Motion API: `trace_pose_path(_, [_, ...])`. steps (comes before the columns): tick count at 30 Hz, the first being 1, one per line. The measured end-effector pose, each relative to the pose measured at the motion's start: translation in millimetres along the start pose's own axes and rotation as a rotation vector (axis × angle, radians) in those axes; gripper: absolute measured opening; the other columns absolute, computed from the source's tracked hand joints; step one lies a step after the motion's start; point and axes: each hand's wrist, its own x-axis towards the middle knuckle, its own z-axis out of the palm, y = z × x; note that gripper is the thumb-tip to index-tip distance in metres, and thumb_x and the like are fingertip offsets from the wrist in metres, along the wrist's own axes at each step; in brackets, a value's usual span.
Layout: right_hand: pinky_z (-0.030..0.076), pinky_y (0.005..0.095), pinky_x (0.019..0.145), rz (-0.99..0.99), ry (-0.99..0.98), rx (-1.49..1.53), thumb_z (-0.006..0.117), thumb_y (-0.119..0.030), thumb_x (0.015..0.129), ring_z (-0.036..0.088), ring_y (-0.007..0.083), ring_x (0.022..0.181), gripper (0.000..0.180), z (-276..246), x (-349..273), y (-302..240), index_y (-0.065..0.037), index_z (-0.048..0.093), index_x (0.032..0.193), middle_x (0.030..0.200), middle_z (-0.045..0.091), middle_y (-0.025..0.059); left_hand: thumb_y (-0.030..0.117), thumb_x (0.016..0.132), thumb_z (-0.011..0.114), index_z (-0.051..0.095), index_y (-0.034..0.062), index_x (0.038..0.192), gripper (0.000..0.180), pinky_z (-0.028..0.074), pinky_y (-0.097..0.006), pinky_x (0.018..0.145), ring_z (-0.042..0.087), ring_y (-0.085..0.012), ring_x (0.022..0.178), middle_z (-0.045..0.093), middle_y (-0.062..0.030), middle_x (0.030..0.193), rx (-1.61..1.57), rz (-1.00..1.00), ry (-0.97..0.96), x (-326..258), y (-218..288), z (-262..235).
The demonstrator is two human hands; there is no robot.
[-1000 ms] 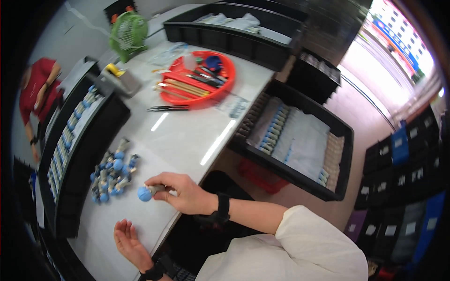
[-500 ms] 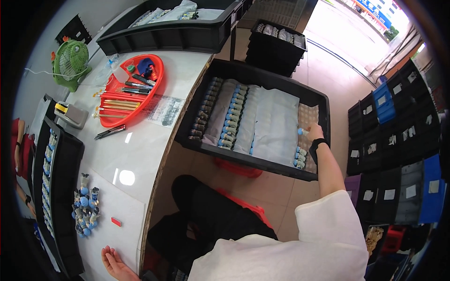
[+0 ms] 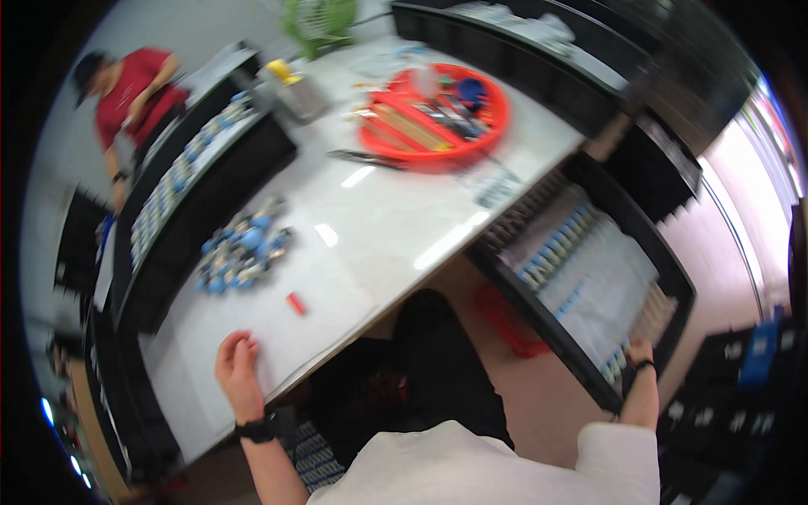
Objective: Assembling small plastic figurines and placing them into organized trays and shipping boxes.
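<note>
My left hand (image 3: 238, 370) hangs over the near edge of the white table, its fingers loosely curved and apart, with nothing seen in it. Beyond it on the table lie a small red block (image 3: 295, 304) and a pile of small blue-and-white figurines (image 3: 244, 244). My right hand (image 3: 641, 352) reaches into the black crate (image 3: 547, 324) on the right, beside the near end of a short row of figurines (image 3: 614, 365). Its fingers are smeared by motion and partly hidden, so what they hold does not show. White sheets (image 3: 602, 282) cover much of the crate's middle.
On the table (image 3: 379, 252) stand a red tray (image 3: 503, 118) of brushes and pens, a tape dispenser (image 3: 299, 97) and a green fan (image 3: 320, 25). A black crate (image 3: 219, 210) of figurines stands left. A person in red (image 3: 139, 93) is beyond. Black bins (image 3: 724, 404) stand right.
The view has swung right-to-left, toward the table. My right hand, which held a blue-headed figurine over the crate, is now nearer the short row. My left forearm shows more fully.
</note>
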Motion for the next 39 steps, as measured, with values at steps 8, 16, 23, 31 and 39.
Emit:
trace_pose_path(8, [0.047, 0.0338, 0.071, -0.157, -0.192, 0.208, 0.064, -0.011, 0.071, 0.056, 0.0230, 0.084, 0.047, 28, 98, -34, 0.007, 0.046, 0.110, 0.097, 0.056, 0.0163, 0.001, 0.083, 0.052, 0.056, -0.0010, 0.098, 0.016, 0.047, -0.023, 0.075, 0.057, -0.0129, 0.083, 0.059, -0.0081, 0.094, -0.255, -0.048, -0.177, 5, -18, 11])
trace_pose_path(16, [0.048, 0.0332, 0.071, -0.329, -0.169, 0.129, 0.061, -0.011, 0.075, 0.056, 0.0243, 0.085, 0.043, 18, 114, -163, 0.005, 0.046, 0.112, 0.099, 0.055, 0.0171, 0.004, 0.082, 0.055, 0.056, -0.0004, 0.098, 0.017, 0.047, -0.023, 0.077, 0.057, -0.0106, 0.083, 0.059, -0.0052, 0.094, -0.310, -0.041, -0.186, -5, -12, 0])
trace_pose_path(23, [0.048, 0.0328, 0.071, -0.349, -0.065, 0.093, 0.058, -0.011, 0.078, 0.057, 0.0254, 0.085, 0.040, -40, 43, -188, 0.003, 0.046, 0.114, 0.102, 0.055, 0.0179, 0.005, 0.082, 0.056, 0.056, -0.0010, 0.099, 0.018, 0.045, -0.021, 0.077, 0.056, -0.0102, 0.084, 0.059, -0.0046, 0.093, -0.219, -0.105, -0.255, -2, -10, -2])
trace_pose_path(31, [0.049, 0.0323, 0.071, -0.332, 0.056, 0.083, 0.055, -0.011, 0.082, 0.057, 0.0266, 0.085, 0.037, -89, -55, -202, 0.001, 0.046, 0.115, 0.105, 0.054, 0.0187, 0.014, 0.081, 0.059, 0.057, -0.0004, 0.101, 0.025, 0.047, -0.024, 0.072, 0.055, -0.0088, 0.080, 0.061, -0.0047, 0.088, 0.418, 0.180, -0.559, 38, 79, -28])
trace_pose_path(39, [0.049, 0.0281, 0.068, -0.604, -0.116, 0.542, 0.051, -0.009, 0.086, 0.058, 0.0226, 0.083, 0.030, -56, -144, -307, 0.001, 0.047, 0.113, 0.105, 0.053, 0.0153, 0.005, 0.061, 0.064, 0.058, 0.0057, 0.101, 0.040, 0.044, -0.034, 0.082, 0.055, -0.0300, 0.096, 0.059, -0.0169, 0.099, 0.829, 0.260, -0.280, 171, 15, -49])
